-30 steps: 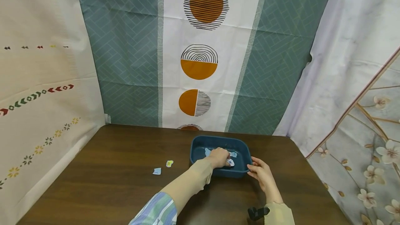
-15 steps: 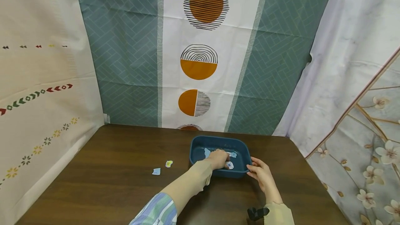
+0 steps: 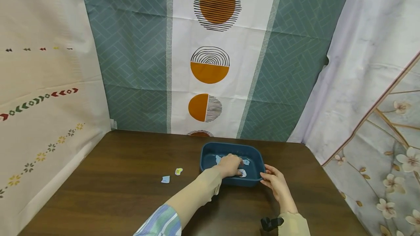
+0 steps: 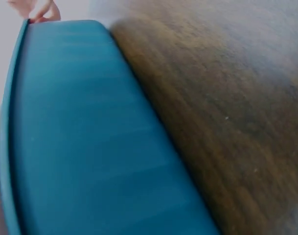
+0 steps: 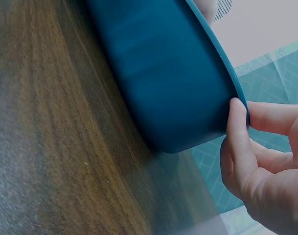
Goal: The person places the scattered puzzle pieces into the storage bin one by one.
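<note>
A dark blue plastic bin (image 3: 231, 145) stands on the table. My left hand (image 3: 229, 165) reaches down inside it, thumb and fingers apart, with the thumb at a white paper cutout bearing a dark blue pattern (image 3: 242, 173). Light-blue cutouts lie in the bin too, one (image 3: 218, 159) left of the hand and one (image 3: 246, 162) by its fingertips. At the bin's right end my right hand (image 3: 276, 183) pinches the rim; the right wrist view shows thumb and fingers (image 5: 237, 122) on either side of it. In the left wrist view the bin wall (image 4: 90, 127) hides most of the left hand.
Two small cutouts lie on the brown wooden table (image 3: 124, 177) left of the bin: a light-blue one (image 3: 165, 179) and a yellow-green one (image 3: 178, 171). Patterned cloths hang behind the table (image 3: 137, 65) and along both sides.
The white patterned cutout, tilted at the left thumb before, now lies flatter in the bin, and the left fingers have spread. The right hand keeps its grip on the rim.
</note>
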Tool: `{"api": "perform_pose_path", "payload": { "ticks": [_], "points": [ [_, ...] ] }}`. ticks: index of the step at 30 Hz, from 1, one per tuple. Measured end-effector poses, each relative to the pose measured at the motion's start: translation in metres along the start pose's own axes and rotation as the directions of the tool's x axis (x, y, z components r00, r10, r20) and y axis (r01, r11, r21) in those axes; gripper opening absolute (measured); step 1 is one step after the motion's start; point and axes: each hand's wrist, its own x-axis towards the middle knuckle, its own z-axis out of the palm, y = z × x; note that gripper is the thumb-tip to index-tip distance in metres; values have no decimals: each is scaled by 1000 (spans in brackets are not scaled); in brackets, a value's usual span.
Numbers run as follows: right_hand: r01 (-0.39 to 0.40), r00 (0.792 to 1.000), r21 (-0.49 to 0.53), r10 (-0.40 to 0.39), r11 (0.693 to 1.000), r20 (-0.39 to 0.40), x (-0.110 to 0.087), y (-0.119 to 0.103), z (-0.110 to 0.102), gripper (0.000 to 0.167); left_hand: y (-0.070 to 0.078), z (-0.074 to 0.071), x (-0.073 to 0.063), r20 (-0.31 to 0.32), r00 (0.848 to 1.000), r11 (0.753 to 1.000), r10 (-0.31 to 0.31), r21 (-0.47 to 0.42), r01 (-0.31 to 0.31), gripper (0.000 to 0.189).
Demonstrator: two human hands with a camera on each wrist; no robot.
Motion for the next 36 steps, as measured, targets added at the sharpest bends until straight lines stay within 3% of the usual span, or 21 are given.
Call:
{"api": "perform_pose_path", "payload": {
  "ticks": [13, 23, 36],
  "points": [
    [-5, 1000, 1, 5, 1000, -6, 0, 3, -1, 56, -23, -28, -24, -94, 994, 997, -46, -73, 40, 46],
    [-4, 1000, -4, 4, 1000, -2, 2, 2, -1, 57, -56, -44, -50, -166, 980, 985, -112, -149, 87, 47],
    [-4, 1000, -10, 5, 1000, 6, -1, 0, 0, 57, -104, -48, -81, -261, 945, 951, -197, -285, 120, 50]
  ]
}}
